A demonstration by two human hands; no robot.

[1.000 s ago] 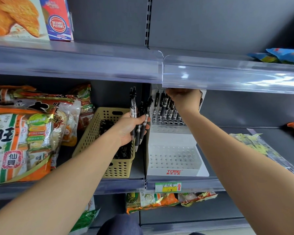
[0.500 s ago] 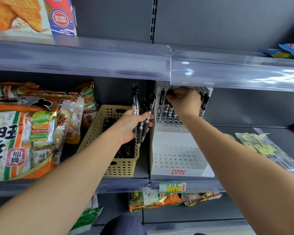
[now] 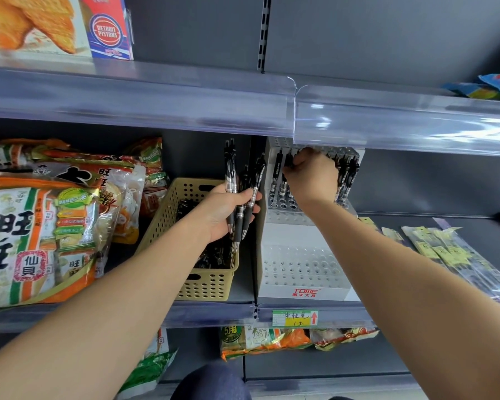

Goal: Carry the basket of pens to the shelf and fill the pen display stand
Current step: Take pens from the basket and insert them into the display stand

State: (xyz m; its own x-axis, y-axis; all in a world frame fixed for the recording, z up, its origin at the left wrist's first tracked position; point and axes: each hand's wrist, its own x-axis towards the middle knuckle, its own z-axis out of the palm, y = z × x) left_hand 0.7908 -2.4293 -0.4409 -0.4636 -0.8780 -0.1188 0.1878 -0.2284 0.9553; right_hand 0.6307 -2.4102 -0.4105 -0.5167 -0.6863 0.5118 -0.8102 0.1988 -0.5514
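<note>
Filling the stand (image 3: pixel 300 267), white and tiered, set on the shelf (image 3: pixel 214 313). Gripping a bunch of pens (image 3: pixel 244 192) in the left hand (image 3: pixel 228 210), just left of the stand, with fingers wrapped round the barrels and tips pointing down. Reaching the right hand (image 3: pixel 312 180) to the stand's top tier, close under the clear rail (image 3: pixel 387 125) above it, with fingers curled and pinching one pen (image 3: pixel 287 163) by its upper end, among others already upright in the back rows. Parking the basket (image 3: pixel 208 281) just left of the stand on the same shelf, with a dark heap, likely more stock, lying inside. Leaving the stand's lower front tier bare, with open holes showing. Judging the step in hand: seating single pens in the top tier, with much filling left to do. Needing next: steering the tip straight down into a free hole, letting go, then drawing another from the left-hand bunch. Crowding the shelf further left of the stand: snack bags (image 3: pixel 41 226).
</note>
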